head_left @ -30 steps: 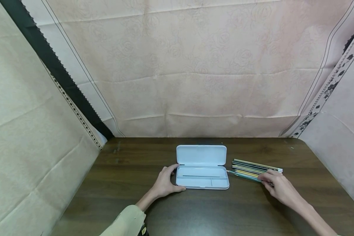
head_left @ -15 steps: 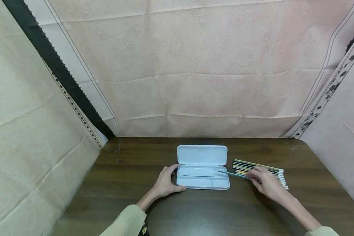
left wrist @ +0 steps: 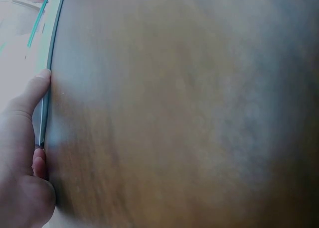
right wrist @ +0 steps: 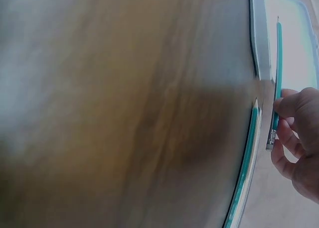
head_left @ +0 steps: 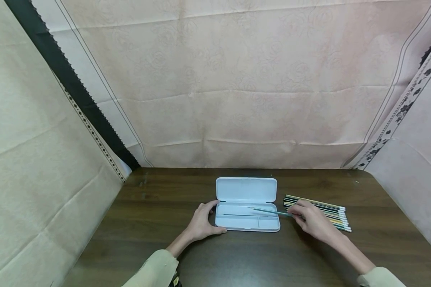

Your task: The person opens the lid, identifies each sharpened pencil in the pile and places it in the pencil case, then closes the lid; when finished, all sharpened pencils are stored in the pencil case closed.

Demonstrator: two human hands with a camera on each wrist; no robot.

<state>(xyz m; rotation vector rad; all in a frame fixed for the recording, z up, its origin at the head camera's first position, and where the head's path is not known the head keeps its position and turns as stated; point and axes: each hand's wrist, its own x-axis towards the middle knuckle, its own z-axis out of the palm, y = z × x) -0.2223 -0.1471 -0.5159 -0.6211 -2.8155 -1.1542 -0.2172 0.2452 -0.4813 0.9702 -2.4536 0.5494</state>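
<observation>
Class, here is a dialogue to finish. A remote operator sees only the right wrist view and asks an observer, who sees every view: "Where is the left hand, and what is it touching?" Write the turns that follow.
Observer: In the head view, the left hand holds the left end of the open pencil case.
Operator: How is the case divided along its front?
Observer: The head view shows its front strip split into two compartments, the left one longer.
Operator: Apart from the held pencil, is there a yellow one anywhere?
Observer: Yes, the head view shows one in the row of pencils lying to the right of the case.
</observation>
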